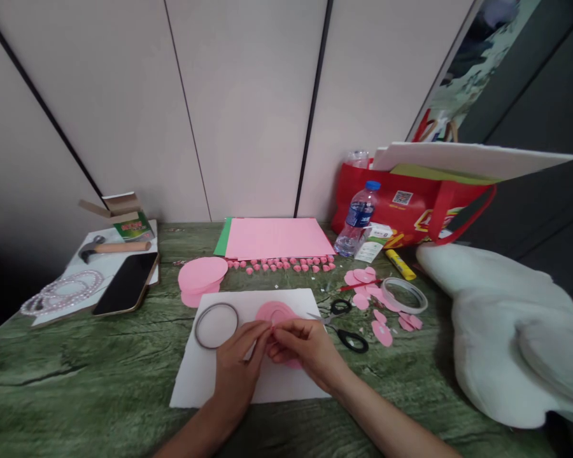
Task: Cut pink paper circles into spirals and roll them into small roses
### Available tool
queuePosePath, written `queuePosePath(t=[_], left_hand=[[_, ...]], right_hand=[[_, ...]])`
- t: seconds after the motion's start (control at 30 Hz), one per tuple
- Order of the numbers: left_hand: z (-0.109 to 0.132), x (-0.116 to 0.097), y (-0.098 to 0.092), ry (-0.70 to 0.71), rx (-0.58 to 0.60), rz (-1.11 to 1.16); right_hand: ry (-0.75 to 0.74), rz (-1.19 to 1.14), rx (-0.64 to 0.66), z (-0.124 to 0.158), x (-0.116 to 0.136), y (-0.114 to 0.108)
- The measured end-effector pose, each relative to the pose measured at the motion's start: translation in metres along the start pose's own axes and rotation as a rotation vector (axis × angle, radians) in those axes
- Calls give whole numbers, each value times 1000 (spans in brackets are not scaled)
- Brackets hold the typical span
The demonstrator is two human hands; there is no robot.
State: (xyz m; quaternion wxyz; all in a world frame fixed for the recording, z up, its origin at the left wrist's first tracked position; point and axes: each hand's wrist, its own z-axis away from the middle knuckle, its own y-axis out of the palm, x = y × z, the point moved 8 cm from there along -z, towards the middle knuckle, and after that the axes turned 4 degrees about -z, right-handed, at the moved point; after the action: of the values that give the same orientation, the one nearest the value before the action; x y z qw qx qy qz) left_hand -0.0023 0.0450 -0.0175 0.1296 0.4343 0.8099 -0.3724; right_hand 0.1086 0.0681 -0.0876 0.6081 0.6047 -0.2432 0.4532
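My left hand (241, 359) and my right hand (305, 350) meet over a white sheet (205, 375) on the green table. Both pinch the near edge of a pink paper spiral disc (275, 313) lying on the sheet, fingers curled together. A tape ring (216, 325) lies on the sheet just left of my left hand. Black scissors (346, 324) lie right of my right hand.
Pink paper circles (201, 277), a row of small pink rolled pieces (281, 264), pink and green sheets (274, 237), pink petals (367, 283), another tape ring (405, 294), glue stick (400, 264), water bottle (358, 219), red bag (410, 203), phone (127, 283), hammer (112, 248), beads (62, 292), white plush (510, 331).
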Motion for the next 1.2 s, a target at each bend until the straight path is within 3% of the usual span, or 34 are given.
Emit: queuePosePath(t=[0.57, 0.8, 1.03, 1.2], left_hand=[[3, -3, 10, 2, 69, 7], [4, 1, 12, -74, 77, 88], [9, 11, 16, -257, 87, 193], [7, 6, 13, -199, 63, 149]], right_hand=[[-131, 174, -134, -1, 5, -9], [-154, 191, -121, 2, 8, -4], [-211, 238, -141, 6, 11, 2], [-232, 242, -183, 5, 14, -4]])
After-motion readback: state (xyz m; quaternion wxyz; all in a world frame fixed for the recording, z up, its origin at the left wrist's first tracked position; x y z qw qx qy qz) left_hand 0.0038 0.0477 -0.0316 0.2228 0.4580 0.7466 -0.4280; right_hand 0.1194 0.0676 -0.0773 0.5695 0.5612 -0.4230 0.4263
